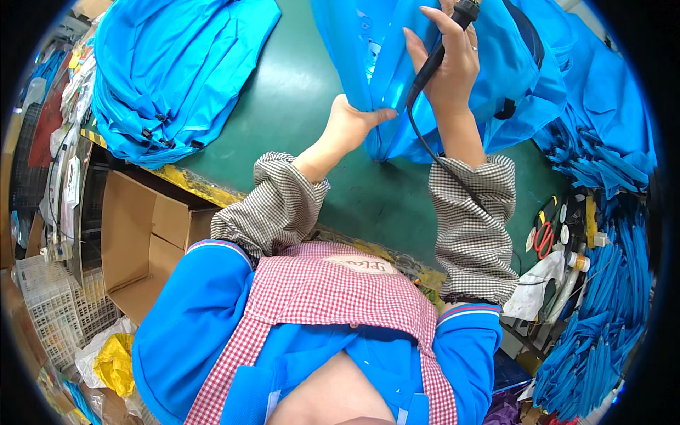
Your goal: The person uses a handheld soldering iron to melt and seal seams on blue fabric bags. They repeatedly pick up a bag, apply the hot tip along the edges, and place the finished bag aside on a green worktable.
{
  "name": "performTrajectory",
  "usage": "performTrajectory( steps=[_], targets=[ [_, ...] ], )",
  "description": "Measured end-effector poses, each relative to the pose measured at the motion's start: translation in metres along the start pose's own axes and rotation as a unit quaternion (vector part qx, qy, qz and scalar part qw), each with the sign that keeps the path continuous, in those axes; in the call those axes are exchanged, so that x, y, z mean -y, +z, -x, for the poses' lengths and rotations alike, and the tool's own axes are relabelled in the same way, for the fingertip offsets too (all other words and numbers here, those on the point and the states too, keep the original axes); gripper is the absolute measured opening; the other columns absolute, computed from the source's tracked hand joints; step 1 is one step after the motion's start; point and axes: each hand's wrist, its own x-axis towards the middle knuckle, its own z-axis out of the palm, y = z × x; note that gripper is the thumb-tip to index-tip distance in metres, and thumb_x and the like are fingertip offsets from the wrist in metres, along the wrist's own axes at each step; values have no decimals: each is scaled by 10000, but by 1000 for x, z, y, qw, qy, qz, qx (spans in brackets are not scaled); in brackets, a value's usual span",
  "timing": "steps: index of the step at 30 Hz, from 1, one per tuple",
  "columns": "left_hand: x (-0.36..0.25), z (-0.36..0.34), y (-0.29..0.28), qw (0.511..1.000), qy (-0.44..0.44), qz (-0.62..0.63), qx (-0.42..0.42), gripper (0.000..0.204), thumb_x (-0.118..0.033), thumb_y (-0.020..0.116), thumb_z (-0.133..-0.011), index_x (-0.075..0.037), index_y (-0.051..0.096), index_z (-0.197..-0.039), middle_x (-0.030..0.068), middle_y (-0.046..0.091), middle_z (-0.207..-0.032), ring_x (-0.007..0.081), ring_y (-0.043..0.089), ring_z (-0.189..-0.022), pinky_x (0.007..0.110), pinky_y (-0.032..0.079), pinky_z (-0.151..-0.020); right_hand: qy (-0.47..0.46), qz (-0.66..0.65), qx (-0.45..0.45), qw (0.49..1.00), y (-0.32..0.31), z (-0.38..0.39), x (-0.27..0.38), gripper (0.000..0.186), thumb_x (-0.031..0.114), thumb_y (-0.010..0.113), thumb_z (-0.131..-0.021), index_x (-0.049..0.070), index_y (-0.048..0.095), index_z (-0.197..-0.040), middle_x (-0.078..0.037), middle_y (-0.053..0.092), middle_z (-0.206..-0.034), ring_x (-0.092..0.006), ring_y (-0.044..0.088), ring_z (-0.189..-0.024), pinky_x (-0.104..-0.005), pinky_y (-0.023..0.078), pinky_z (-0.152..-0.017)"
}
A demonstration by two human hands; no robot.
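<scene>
A bright blue sheet-like bag (pixel 397 120), smooth and shiny, stands up from the table at the top middle. My left hand (pixel 347 127) holds its near edge, with the thumb laid across the front and the other fingers hidden behind the material. In my right hand (pixel 453 71) is a black corded hand tool (pixel 464 14), much like a soldering iron; its working tip is out of sight. The right thumb and a finger stretch apart beside the blue material. A thin black cable (pixel 425 142) runs from the tool down along my right forearm.
Stacked blue bags (pixel 177 71) lie at the table's left, and more blue pieces (pixel 602 99) pile up at the right. Red-handled scissors (pixel 544 239) rest near the right edge. A cardboard box (pixel 142 234) stands below left, beside white plastic crates (pixel 57 297).
</scene>
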Motion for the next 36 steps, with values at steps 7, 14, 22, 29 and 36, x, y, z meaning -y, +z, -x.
performTrajectory(
  steps=[7, 14, 22, 29, 36],
  targets=[
    [17, 1, -23, 996, 47, 64, -36, 378, -74, 759, -772, 0, 614, -1113, 82, 670, -1028, 172, 631, -921, 326, 515, -816, -1, -20, -54, 998, -38, 18, 61, 371, 312, 671, -850, 30, 617, -1084, -82, 631, -968, -247, 571, -810, -348, 424, -780],
    [20, -1, -10, 997, 66, 42, -15, 246, -115, 747, -789, -9, 676, -999, 69, 696, -931, 136, 632, -829, 306, 512, -755, 23, 80, 110, 990, -87, 103, 125, 127, 160, 569, -768, 112, 685, -784, 2, 491, -629, -149, 469, -601, -383, 404, -810],
    [18, -4, -8, 997, 79, 24, 4, 221, -107, 743, -790, -5, 666, -970, 70, 691, -909, 129, 632, -807, 297, 516, -721, 2, 106, 110, 988, -78, 106, 118, 127, 168, 569, -761, 116, 681, -787, 10, 479, -617, -139, 459, -592, -388, 393, -826],
    [9, -1, -4, 998, 69, -14, 8, 317, -148, 764, -789, -11, 630, -1041, 68, 679, -948, 138, 636, -833, 292, 524, -729, 1, 115, 122, 986, -75, 101, 117, 101, 159, 586, -747, 114, 672, -777, 13, 479, -616, -143, 464, -599, -385, 384, -821],
    [14, -5, -4, 989, 137, -52, -22, 430, -154, 752, -783, -5, 553, -1134, 76, 681, -866, 152, 641, -755, 299, 520, -703, 46, 73, 109, 990, -100, 60, 128, 183, 195, 641, -828, 56, 650, -946, -65, 551, -739, -200, 540, -665, -444, 404, -911]
  ],
)
